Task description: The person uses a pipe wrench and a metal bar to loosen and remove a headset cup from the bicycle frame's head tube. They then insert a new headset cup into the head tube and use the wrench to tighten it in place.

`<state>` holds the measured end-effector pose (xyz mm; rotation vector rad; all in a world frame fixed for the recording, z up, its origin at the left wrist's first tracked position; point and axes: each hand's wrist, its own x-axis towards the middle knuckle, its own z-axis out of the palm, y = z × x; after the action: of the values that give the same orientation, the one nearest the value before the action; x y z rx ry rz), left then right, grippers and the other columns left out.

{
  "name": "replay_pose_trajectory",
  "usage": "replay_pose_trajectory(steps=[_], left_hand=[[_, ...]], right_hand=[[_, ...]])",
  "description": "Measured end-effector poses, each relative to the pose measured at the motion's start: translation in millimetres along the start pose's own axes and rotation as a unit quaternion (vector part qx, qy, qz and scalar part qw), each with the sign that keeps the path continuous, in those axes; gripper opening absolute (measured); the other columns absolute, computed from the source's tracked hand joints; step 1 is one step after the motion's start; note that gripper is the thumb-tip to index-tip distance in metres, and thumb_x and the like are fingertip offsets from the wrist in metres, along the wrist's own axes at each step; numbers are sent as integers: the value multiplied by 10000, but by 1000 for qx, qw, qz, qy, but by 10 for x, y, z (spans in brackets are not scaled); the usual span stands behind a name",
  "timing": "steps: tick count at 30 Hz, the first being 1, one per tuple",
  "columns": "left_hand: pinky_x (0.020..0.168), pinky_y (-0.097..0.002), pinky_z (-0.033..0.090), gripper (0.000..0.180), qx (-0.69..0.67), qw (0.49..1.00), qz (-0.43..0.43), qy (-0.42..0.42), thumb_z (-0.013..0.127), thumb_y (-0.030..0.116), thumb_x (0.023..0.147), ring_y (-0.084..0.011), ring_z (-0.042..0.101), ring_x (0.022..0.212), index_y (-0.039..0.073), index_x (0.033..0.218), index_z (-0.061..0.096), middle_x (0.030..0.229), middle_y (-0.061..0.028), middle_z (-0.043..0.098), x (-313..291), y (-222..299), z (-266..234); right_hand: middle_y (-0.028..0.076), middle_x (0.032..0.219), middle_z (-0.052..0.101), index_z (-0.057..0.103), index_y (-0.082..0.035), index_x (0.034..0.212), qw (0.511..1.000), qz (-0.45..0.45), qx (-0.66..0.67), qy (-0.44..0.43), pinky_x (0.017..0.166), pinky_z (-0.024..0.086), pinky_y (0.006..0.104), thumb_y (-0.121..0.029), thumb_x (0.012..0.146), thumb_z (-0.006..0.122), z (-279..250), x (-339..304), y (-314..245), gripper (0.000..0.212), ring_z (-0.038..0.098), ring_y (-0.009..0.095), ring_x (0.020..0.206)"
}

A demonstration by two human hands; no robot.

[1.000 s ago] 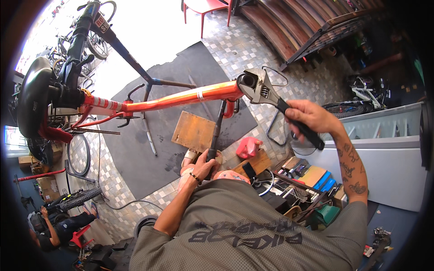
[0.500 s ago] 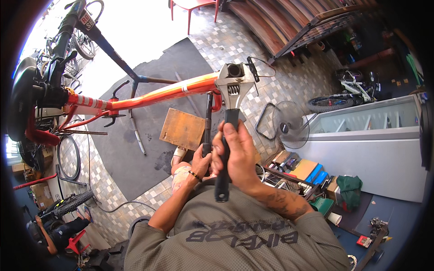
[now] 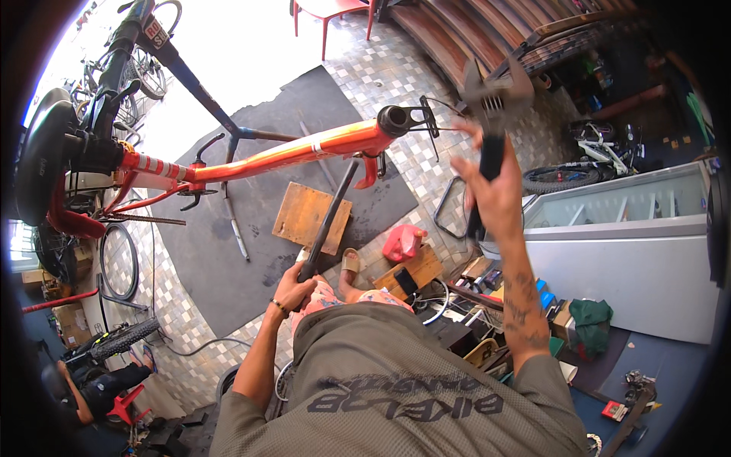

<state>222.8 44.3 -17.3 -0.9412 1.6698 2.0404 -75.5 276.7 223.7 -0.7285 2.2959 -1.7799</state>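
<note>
My right hand (image 3: pixel 495 190) is closed round the black handle of a large adjustable wrench (image 3: pixel 496 99), raised to the right with its jaws pointing away from me. The wrench and fingers are slightly blurred. Lower down on the left, my left hand (image 3: pixel 292 292) grips the near end of a long dark bar (image 3: pixel 331 213) that slants up and away. In front of me is an orange-red bicycle frame (image 3: pixel 293 156), held at its far left. Its open head tube (image 3: pixel 394 119) lies between the bar's tip and the wrench, touching neither.
A wooden board (image 3: pixel 304 217) and a red jug (image 3: pixel 403 242) are on the floor ahead. A dark mat (image 3: pixel 228 282) covers tiles. A white chest freezer (image 3: pixel 609 274) stands right, near boxes and parts. Another person (image 3: pixel 103 392) sits at lower left beside a wheel.
My right hand has swung right, taking the wrench off the frame's head tube. My left hand has drawn the bar back and to the left, away from the frame.
</note>
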Motion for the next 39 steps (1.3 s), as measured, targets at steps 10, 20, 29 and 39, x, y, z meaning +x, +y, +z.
replay_pose_trajectory(steps=[10, 20, 29, 39], left_hand=[[370, -304, 436, 252, -9, 998, -21, 59, 658, 66, 882, -137, 537, 406, 17, 1115, 575, 612, -34, 574, -514, -444, -235], [375, -294, 423, 245, -26, 997, -4, 69, 655, 62, 898, -124, 529, 416, 26, 1128, 579, 628, -22, 569, -484, -521, -190], [371, -280, 408, 238, -19, 999, 44, 15, 639, 50, 892, -105, 519, 424, 22, 1120, 574, 631, -8, 544, -320, -21, -71], [394, -293, 414, 305, 0, 998, 61, -21, 619, 42, 858, -111, 517, 429, 5, 1161, 602, 642, -20, 541, -54, 481, 69]], right_hand=[[-20, 988, 655, 657, -74, 1371, 972, 22, 30, -231, 433, 395, 217, -145, 949, 797, 31, 736, 63, 450, 472, 24, 484], [18, 941, 602, 688, -3, 1186, 989, 53, -24, -133, 436, 423, 239, -232, 909, 841, 167, 311, 29, 391, 549, 58, 520], [42, 1197, 686, 714, 25, 1190, 981, -2, -62, -186, 448, 445, 234, -144, 934, 803, -19, 630, -1, 319, 577, 59, 527], [5, 772, 621, 687, 1, 1219, 988, 73, -26, -131, 408, 395, 226, -262, 1025, 723, -339, 371, -18, 329, 544, 62, 468]])
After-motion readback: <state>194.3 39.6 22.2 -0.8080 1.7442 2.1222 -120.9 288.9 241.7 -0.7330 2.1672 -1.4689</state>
